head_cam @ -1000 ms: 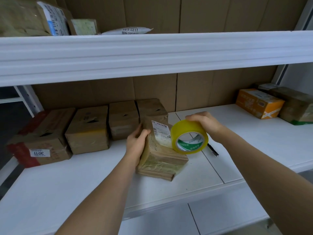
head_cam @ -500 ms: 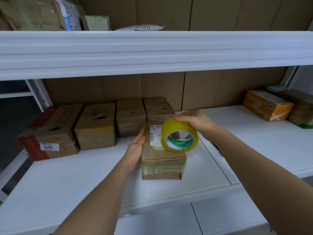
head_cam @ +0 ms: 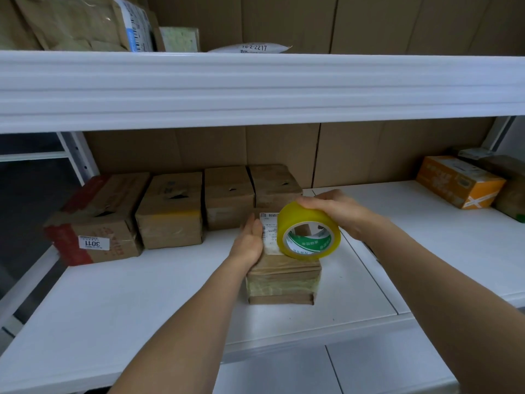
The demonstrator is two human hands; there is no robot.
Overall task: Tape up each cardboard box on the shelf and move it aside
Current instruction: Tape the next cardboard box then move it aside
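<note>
Left hand [head_cam: 247, 242] flat, fingers straight, against the left side of the small cardboard box [head_cam: 284, 280] sitting mid-shelf [head_cam: 142, 294]. Right hand [head_cam: 333, 210] curls over the yellow tape roll [head_cam: 308, 231], holding it on the box's top. Four taped boxes [head_cam: 170, 211] line up behind, to the left.

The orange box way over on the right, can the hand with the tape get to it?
Probably yes. The right hand grips the tape roll, so it would have to let go first, but only bare white shelf lies between it and the orange box.
</note>
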